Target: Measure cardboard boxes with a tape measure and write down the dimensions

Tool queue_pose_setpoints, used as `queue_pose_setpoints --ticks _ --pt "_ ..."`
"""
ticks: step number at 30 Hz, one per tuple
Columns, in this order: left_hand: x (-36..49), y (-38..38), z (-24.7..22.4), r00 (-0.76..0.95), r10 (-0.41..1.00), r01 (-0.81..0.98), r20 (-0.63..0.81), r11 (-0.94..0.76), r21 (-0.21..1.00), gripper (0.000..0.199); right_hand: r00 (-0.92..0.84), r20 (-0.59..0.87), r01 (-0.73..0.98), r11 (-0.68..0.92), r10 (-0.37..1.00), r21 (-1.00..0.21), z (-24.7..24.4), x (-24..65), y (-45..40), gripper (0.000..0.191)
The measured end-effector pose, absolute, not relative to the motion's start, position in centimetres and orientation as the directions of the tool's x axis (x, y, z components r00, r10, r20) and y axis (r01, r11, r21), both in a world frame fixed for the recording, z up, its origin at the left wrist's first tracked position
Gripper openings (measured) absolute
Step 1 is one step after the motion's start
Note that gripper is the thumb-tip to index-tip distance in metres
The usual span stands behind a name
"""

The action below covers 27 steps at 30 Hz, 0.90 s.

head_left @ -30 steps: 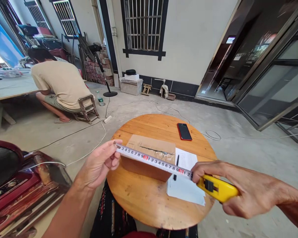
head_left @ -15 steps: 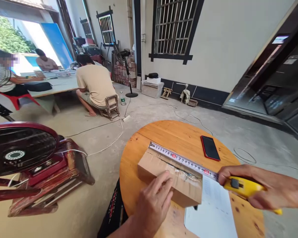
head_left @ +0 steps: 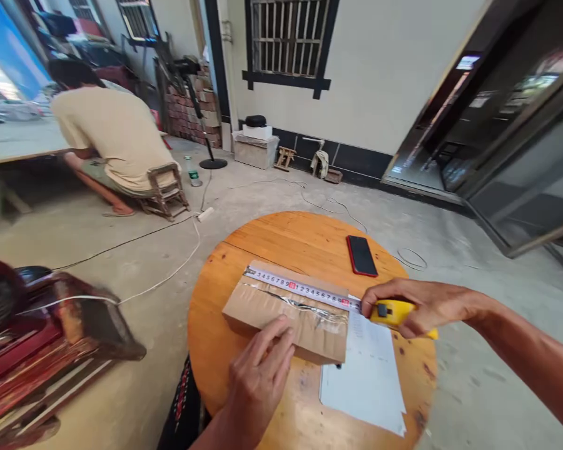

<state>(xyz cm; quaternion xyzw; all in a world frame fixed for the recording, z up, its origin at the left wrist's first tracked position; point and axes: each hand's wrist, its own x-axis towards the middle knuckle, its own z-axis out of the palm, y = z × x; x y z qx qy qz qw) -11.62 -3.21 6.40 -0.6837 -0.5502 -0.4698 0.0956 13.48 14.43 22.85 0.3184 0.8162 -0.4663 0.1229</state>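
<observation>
A brown cardboard box (head_left: 272, 325) with clear tape along its top lies on a round wooden table (head_left: 216, 287). The fingertips of my left hand (head_left: 263, 365) rest on its near top edge, fingers stretched out and holding nothing. My right hand (head_left: 431, 306) is wrapped round a yellow tape measure (head_left: 391, 314) just past the box's right end. From it the white blade (head_left: 304, 289) runs along the box top, its metal tip near the left end. White paper sheets (head_left: 363, 381) lie partly under the box.
A red-edged phone (head_left: 361, 255) lies at the table's far right. On the left is a dark red fan (head_left: 9, 337) on a wooden stand. A person in a beige shirt (head_left: 107, 137) sits on a small chair farther off. Cables (head_left: 169, 275) cross the floor.
My view has turned right, so everything sits farther left. The tape blade has shifted from the box's far edge nearer onto its top face. My left hand stays on the box.
</observation>
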Motion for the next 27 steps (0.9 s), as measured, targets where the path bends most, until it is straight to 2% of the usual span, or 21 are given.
queue_pose_setpoints --ticks 2,5,16,21,25,27 --pt "-11.7 -3.3 6.6 -0.038 0.655 0.847 0.755 -0.38 0.373 0.027 -0.735 -0.566 0.673 0.305 0.373 -0.674 22.7 13.4 14.5 0.052" --pt "-11.7 -3.4 6.7 -0.021 0.648 0.849 0.762 -0.391 0.355 0.027 -0.72 -0.587 0.687 0.262 0.37 -0.678 22.5 13.5 14.5 0.051" --pt "-11.6 -3.2 7.0 -0.015 0.635 0.864 0.772 -0.381 0.33 0.026 -0.752 -0.547 0.646 0.244 0.369 -0.724 22.3 13.4 14.5 0.049" --pt "-11.6 -3.1 6.8 -0.032 0.631 0.867 0.775 -0.369 0.336 0.023 -0.729 -0.461 0.626 0.22 0.506 -0.748 22.9 14.3 12.5 0.05" --pt "-11.1 -2.3 6.9 -0.076 0.637 0.867 0.767 -0.338 0.367 0.022 -0.615 -0.383 0.552 0.03 0.689 -0.833 21.1 14.8 6.8 0.053" --pt "-10.5 -1.9 7.2 -0.11 0.638 0.861 0.762 -0.322 0.394 0.023 -0.502 -0.408 0.523 -0.108 0.763 -0.846 19.1 14.6 3.1 0.054"
